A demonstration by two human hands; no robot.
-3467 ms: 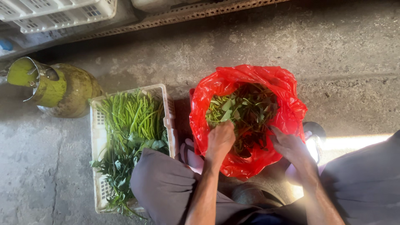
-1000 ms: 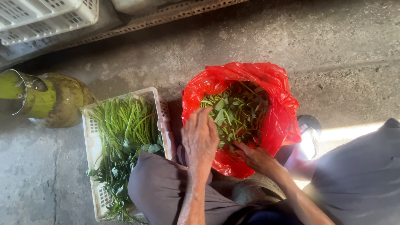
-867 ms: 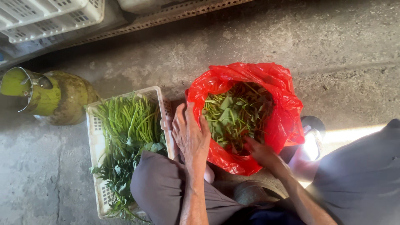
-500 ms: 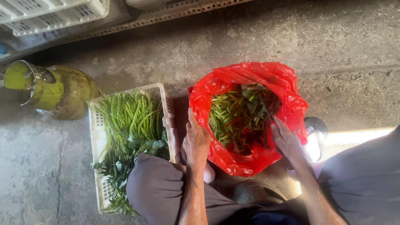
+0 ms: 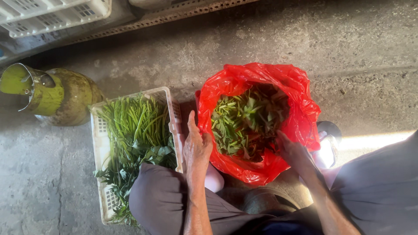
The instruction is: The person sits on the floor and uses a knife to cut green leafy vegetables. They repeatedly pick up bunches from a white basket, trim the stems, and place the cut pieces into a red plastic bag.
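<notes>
Head camera, looking straight down at a rough concrete floor [image 5: 270,39]. Two bare hands are in view, both the person's own, reaching up from the bottom of the frame.

One red plastic bag [image 5: 261,82] sits just right of centre, its mouth open and filled with one heap of loose green leaves [image 5: 244,122]. The left hand [image 5: 197,146] rests against the bag's left rim, fingers together and pointing up the frame, palm hidden; whether it pinches the plastic cannot be told. The right hand [image 5: 292,150] lies at the bag's lower right rim in shadow, fingers reaching in toward the leaves; its grip cannot be made out. The two hands are well apart, one on each side of the bag.

One white slatted plastic crate [image 5: 101,143] stands left of centre, just beside the bag and touching the left hand's side. It holds one pile of long green stems with leaves [image 5: 135,130]. The person's knee in grey cloth [image 5: 159,200] covers the crate's lower right corner.

One green gas cylinder [image 5: 61,95] stands at middle left, near the crate's top corner. One more white crate [image 5: 56,13] shows partly at the upper left edge. One pale sandal [image 5: 328,146] lies just right of the bag, in a strip of sunlight.

Open floor stretches across the upper right and the lower left of the frame.
</notes>
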